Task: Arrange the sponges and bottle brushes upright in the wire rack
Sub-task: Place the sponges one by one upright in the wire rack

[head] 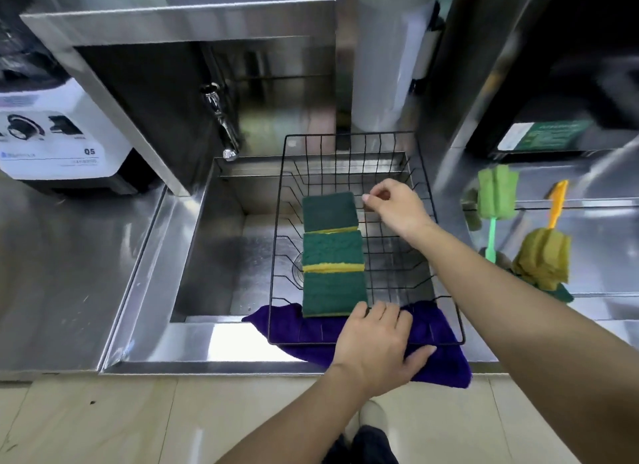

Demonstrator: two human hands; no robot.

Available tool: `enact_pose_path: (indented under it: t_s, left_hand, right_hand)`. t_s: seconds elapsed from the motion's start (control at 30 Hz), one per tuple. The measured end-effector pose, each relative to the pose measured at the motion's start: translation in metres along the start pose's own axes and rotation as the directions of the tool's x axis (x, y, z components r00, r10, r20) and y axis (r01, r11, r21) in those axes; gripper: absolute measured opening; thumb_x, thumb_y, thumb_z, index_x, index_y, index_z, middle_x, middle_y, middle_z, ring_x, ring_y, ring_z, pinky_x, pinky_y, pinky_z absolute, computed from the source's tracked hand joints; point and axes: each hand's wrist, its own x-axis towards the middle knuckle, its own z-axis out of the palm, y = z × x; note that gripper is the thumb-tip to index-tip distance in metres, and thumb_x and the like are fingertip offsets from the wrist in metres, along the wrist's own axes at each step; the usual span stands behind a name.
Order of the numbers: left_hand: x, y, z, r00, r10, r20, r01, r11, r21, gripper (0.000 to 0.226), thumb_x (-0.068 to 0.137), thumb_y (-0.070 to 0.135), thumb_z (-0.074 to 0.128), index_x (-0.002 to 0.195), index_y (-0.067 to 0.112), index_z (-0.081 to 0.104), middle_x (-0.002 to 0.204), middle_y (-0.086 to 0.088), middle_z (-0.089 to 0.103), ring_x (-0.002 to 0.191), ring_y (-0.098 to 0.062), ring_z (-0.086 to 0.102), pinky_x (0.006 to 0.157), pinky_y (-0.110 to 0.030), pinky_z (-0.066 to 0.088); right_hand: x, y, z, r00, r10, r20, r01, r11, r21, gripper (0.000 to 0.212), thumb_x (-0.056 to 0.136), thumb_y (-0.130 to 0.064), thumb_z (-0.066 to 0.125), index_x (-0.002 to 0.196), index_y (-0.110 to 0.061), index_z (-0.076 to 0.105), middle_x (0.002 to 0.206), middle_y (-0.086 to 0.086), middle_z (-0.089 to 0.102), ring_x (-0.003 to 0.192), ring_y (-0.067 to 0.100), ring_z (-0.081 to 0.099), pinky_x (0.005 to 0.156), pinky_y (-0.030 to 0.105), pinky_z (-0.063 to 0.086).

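1. Over the sink (207, 242), a wire rack (349, 142) was seen resting on a purple cloth (439, 328), with 3 green sponges (333, 259) stood in a row along its left side.
2. The left hand (377, 346) was laid flat and loose on the rack's near edge, grasping nothing.
3. The right hand (394, 207) was held by the farthest sponge; whether anything was pinched could not be told.
4. 2 bottle brushes (518, 228) were left outside, on the counter to the rack's right.
5. Judged next: a brush would need fetching and standing upright.
6. Brush handles were blurred.
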Motion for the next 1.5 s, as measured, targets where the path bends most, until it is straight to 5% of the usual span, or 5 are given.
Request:
enact_pose_path:
  t_s: [0.2, 0.33, 0.5, 0.7, 1.5]
  left_hand:
    - [0.021, 0.022, -0.007, 0.99, -0.045, 0.132, 0.05, 0.998, -0.04, 0.057, 0.086, 0.061, 0.027, 0.08, 0.015, 0.06, 0.077, -0.002, 0.063, 0.072, -0.022, 0.058, 0.067, -0.036, 0.046]
    - [0.032, 0.032, -0.01, 0.969, -0.031, 0.245, 0.037, 0.999, -0.018, 0.081, 0.079, 0.067, -0.001, 0.11, 0.014, 0.052, 0.11, -0.004, 0.058, 0.102, -0.023, 0.051, 0.087, -0.038, 0.038]
    - [0.037, 0.033, -0.009, 0.956, -0.049, 0.29, 0.043, 0.999, 0.024, 0.066, 0.092, 0.067, 0.018, 0.119, 0.015, 0.049, 0.12, -0.003, 0.054, 0.109, -0.022, 0.049, 0.092, -0.038, 0.036]
    - [0.038, 0.034, -0.008, 0.954, -0.071, 0.29, 0.051, 0.996, 0.075, 0.067, 0.091, 0.066, 0.015, 0.12, 0.016, 0.049, 0.121, -0.002, 0.054, 0.109, -0.021, 0.05, 0.09, -0.036, 0.037]
    - [0.032, 0.033, -0.008, 0.966, -0.057, 0.254, 0.021, 0.99, 0.141, 0.065, 0.093, 0.066, 0.014, 0.122, 0.019, 0.047, 0.122, 0.002, 0.054, 0.112, -0.018, 0.048, 0.093, -0.033, 0.035]
  right_hand:
    - [-0.01, 0.022, -0.05, 0.961, -0.019, -0.276, 0.014, 1.0, -0.02, 0.018, 0.088, -0.02, 0.058, 0.101, -0.007, 0.063, 0.096, 0.012, 0.066, 0.091, 0.027, 0.06, 0.084, 0.034, 0.049]
    - [-0.032, 0.065, -0.093, 0.841, 0.025, -0.54, -0.202, 0.941, -0.271, 0.033, 0.09, -0.022, 0.053, 0.118, -0.004, 0.055, 0.122, 0.018, 0.055, 0.117, 0.036, 0.049, 0.097, 0.044, 0.037]
    - [-0.058, 0.107, -0.122, 0.698, 0.17, -0.695, -0.443, 0.866, -0.234, 0.045, 0.087, -0.03, 0.056, 0.123, -0.003, 0.05, 0.127, 0.02, 0.051, 0.121, 0.038, 0.043, 0.099, 0.046, 0.031]
    - [-0.074, 0.133, -0.132, 0.723, 0.468, -0.508, -0.638, 0.734, -0.232, 0.064, 0.082, -0.051, 0.056, 0.13, -0.012, 0.039, 0.134, 0.016, 0.044, 0.127, 0.035, 0.04, 0.101, 0.053, 0.03]
    - [-0.101, 0.166, -0.165, 0.894, 0.335, -0.297, -0.448, 0.668, -0.594, 0.033, 0.095, -0.022, 0.041, 0.126, -0.014, 0.05, 0.136, 0.011, 0.05, 0.124, 0.032, 0.042, 0.103, 0.045, 0.029]
